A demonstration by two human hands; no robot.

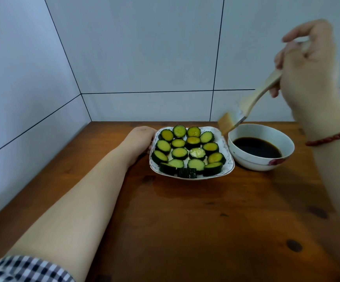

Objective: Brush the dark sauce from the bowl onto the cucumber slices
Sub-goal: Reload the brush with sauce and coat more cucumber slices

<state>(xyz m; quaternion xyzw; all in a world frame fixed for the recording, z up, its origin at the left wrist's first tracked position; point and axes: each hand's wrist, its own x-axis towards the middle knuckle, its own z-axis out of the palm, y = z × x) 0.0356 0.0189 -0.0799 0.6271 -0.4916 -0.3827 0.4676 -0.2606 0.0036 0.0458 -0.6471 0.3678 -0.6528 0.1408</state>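
Observation:
Several cucumber slices (187, 150) lie flat on a square white plate (229, 159) at the back of a wooden table. Many slices have a brownish glaze; some look plain green. Just to the plate's right stands a white bowl (285, 139) holding dark sauce (256, 147). My right hand (307, 64) holds a wooden-handled brush (252, 100) in the air, its bristles (226, 124) hanging between the plate's far right corner and the bowl's left rim. My left hand (140, 141) grips the plate's left edge.
The wooden table (205, 220) fits into a corner of white tiled walls (144, 58) at the left and back. A red cord bracelet (334, 136) is on my right wrist. My left forearm stretches diagonally over the table's left half.

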